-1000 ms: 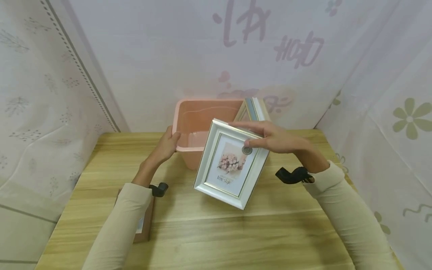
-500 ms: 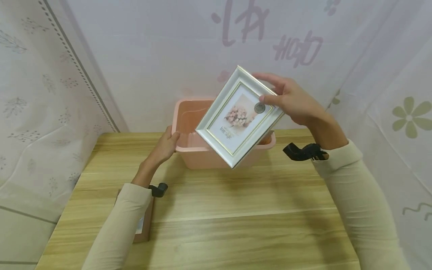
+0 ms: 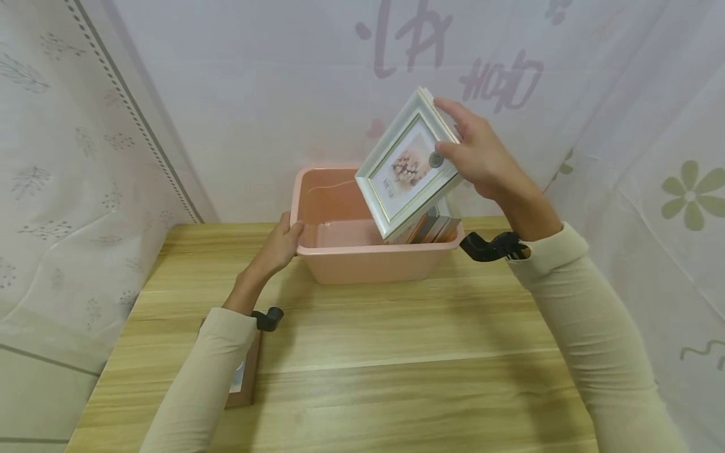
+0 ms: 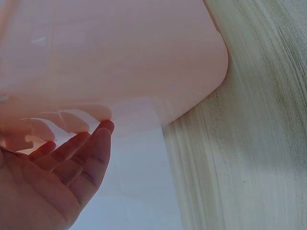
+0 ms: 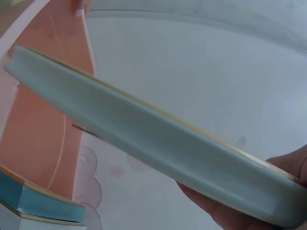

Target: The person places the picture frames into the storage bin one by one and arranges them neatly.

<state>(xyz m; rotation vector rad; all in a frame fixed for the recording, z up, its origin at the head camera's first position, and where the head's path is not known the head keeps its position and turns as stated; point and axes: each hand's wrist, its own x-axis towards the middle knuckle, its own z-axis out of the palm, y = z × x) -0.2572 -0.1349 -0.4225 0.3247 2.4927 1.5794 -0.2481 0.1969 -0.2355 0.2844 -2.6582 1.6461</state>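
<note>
- Right hand (image 3: 478, 151): fingers pinch a white, gold-trimmed rectangular picture frame (image 3: 404, 168) off-centre; I'd worry it swivels.
- Beneath them, grey-and-white rectangular frames (image 3: 435, 228) in the pink plastic tub (image 3: 368, 265) could snag it.
- Left hand (image 3: 276, 243): fingers hold the tub; slackening risks sliding.

Glossy pink plastic bin (image 4: 124, 52): spans 9 to 1 o'clock, rounded corner toward 2.
Bare left hand (image 4: 57, 182): at 8 o'clock, fingertips against the bin.
Wood-grain tabletop (image 4: 259, 120): 1 to 5 o'clock.
Smooth whitish surface (image 4: 136, 182): 6 o'clock.
</note>
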